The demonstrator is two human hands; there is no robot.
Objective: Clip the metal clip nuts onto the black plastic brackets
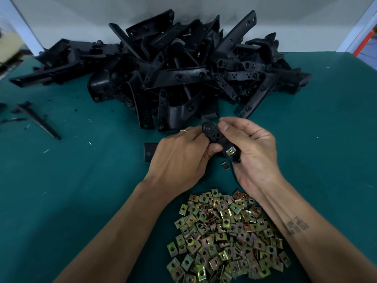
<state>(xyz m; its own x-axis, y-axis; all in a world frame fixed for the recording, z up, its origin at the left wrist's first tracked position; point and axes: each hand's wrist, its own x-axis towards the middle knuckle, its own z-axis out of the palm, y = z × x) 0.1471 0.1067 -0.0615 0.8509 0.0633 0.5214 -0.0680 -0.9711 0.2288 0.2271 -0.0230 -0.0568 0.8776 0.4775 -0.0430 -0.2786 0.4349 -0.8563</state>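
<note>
Bracket held between both hands, one clip nut already on it

We grip the black bracket (219, 139) with the left hand (179, 160) and the right hand (253, 152); its long axis runs from upper left down to the right, with the fitted nut (230, 150) at the lower end beside the right palm. A loose nut (224, 165) lies on the tabletop (81, 180) just below, and the nut pile (224, 237) is nearer the right arm.

This is an assembly bench, by the look of it in a small factory or workshop. A teal mat (71, 180) covers the work surface, and it is flecked with black plastic shavings and pale slivers. A big heap of black plastic brackets (163, 74) is piled against a plain white wall (81, 13), with a loose mound of clip nuts (224, 237) nearer the worker. Bulk parts, hand work; the blurred edges probably show more shop floor.
</note>
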